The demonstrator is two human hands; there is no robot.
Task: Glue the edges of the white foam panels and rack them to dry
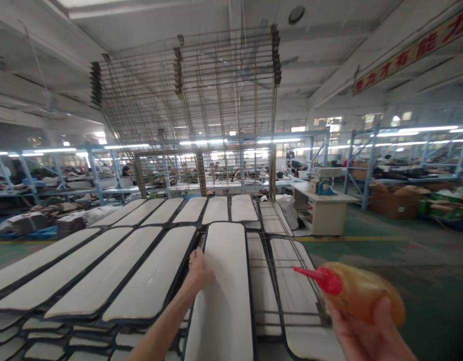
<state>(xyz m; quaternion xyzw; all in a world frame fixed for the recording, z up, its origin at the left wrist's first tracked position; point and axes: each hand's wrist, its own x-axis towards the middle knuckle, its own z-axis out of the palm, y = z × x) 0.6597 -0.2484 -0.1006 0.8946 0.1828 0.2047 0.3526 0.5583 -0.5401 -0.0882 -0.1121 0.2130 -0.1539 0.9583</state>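
Observation:
My left hand (200,271) grips the left edge of a long white panel (227,286) with rounded corners and a dark border. That panel is raised above its neighbours and slants toward me. My right hand (368,328) is closed around a squeeze bottle (370,291) of amber liquid. The bottle's red pointed nozzle (321,277) points left, over the rack's right side. Similar panels (152,273) lie in rows to the left, with more layers stacked below. On the right, a wire rack shelf (287,265) shows bare bars above lower panels.
Several wire shelves (223,100) of the rack are tilted up at the far side. A white sewing-machine table (327,205) stands behind to the right. Cardboard boxes (391,200) and blue metal frames (368,173) are farther right, across a green floor (370,250).

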